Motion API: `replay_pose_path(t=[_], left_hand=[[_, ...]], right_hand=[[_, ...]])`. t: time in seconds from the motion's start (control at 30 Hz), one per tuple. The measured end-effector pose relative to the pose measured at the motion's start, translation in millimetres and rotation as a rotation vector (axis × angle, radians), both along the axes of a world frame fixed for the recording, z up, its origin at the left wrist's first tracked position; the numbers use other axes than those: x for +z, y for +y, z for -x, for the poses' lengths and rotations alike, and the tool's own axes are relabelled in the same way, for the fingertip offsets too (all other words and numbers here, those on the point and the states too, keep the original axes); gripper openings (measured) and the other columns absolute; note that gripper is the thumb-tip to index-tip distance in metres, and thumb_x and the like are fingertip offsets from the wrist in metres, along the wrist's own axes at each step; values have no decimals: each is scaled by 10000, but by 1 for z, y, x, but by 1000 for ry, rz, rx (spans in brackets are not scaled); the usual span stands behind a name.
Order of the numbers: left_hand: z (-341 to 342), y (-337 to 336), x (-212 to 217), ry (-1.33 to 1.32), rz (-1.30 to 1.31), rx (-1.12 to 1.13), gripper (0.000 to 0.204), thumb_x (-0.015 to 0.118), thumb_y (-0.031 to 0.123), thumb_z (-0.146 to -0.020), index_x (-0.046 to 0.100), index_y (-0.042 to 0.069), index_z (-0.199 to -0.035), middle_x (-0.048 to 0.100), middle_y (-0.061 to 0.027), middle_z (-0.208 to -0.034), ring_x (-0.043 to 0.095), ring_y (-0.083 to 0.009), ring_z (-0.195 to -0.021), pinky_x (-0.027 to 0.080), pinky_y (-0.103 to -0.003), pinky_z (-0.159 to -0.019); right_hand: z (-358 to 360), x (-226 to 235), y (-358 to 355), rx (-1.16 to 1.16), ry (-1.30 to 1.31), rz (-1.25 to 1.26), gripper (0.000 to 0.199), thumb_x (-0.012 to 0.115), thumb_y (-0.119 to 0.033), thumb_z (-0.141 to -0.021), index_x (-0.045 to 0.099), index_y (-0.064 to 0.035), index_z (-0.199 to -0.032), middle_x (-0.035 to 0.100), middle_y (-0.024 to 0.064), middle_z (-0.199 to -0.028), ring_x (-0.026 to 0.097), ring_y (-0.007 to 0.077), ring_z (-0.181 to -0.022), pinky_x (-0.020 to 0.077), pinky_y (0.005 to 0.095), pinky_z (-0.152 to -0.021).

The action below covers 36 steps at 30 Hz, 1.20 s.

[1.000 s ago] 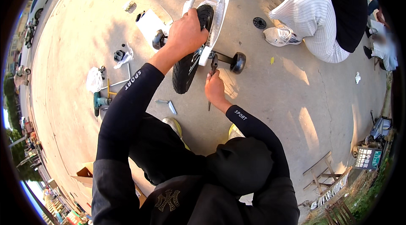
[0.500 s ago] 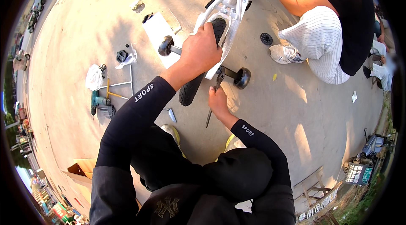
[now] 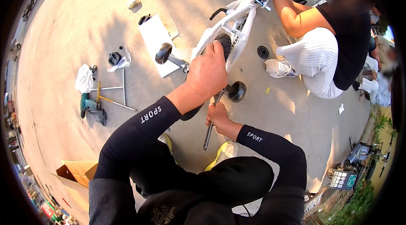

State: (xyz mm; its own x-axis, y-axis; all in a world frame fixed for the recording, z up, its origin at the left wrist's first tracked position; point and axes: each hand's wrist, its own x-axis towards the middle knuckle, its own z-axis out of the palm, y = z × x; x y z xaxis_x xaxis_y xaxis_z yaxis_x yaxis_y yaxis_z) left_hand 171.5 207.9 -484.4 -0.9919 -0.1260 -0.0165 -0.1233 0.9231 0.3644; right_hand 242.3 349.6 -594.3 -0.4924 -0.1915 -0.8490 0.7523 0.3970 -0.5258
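Note:
A small bicycle with a white frame (image 3: pixel 207 41) stands in front of me, its rear end toward me. My left hand (image 3: pixel 206 75) is closed over its black knobby rear tire (image 3: pixel 224 43), covering much of the wheel. Below it, my right hand (image 3: pixel 220 117) grips a metal wrench (image 3: pixel 207 136). The wrench's upper end reaches the hub area beside the right training wheel (image 3: pixel 237 91); its exact seat on the nut is hidden by my left hand. Another training wheel (image 3: pixel 163 53) sticks out to the left on a metal bracket.
A co-worker (image 3: pixel 313 47) crouches at right, a hand near the bicycle's front. On the ground lie a white board (image 3: pixel 158 41), a teal power drill (image 3: pixel 87 104), a T-shaped metal part (image 3: pixel 124 83), plastic bags and a black disc (image 3: pixel 263 52). An open cardboard box (image 3: pixel 78 174) sits at left.
The bicycle's front has swung right and nearer in view. My left hand has shifted right over the tire. My right hand and the wrench sit slightly lower, with the wrench handle still pointing toward me.

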Motion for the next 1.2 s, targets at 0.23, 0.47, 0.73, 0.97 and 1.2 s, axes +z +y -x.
replay_pose_path(t=[0.23,0.47,0.73,0.97,1.2], left_hand=[[6,4,3,35,-70,15,528,685,92,-742,442,-121,-1159,611,-280,-1003,701,-422,-756,592,-437,-653],[8,5,11,-65,-105,52,600,649,128,-764,423,-96,-1273,603,-327,-1133,645,-490,-970,533,-518,-865],[11,3,6,-82,-40,51,531,622,178,-795,478,-77,-1237,656,-294,-1086,659,-458,-985,522,-503,-880],[10,-1,3,-42,-44,36,551,634,189,-800,476,-83,-1252,656,-295,-1084,661,-455,-980,522,-498,-877],[13,1,2,-12,-69,14,456,661,184,-781,496,-102,-1095,647,-303,-1045,672,-465,-931,541,-507,-841]], right_hand=[[44,43,18,71,-240,166,105,483,-73,-978,470,-37,-880,468,58,-734,461,162,-553,476,420,-520],[-12,3,57,139,164,38,207,476,-238,-1002,496,-36,-964,505,40,-736,494,151,-533,471,372,-447],[-52,-73,55,235,763,-179,253,496,-231,-1011,488,17,-961,647,272,-776,638,492,-797,489,570,-710],[-40,-70,21,223,773,-252,233,494,-223,-1014,487,10,-1010,657,254,-767,651,467,-734,501,544,-655],[-41,-93,10,152,845,-317,212,491,-197,-1016,483,5,-1079,671,222,-775,665,432,-724,495,534,-635]])
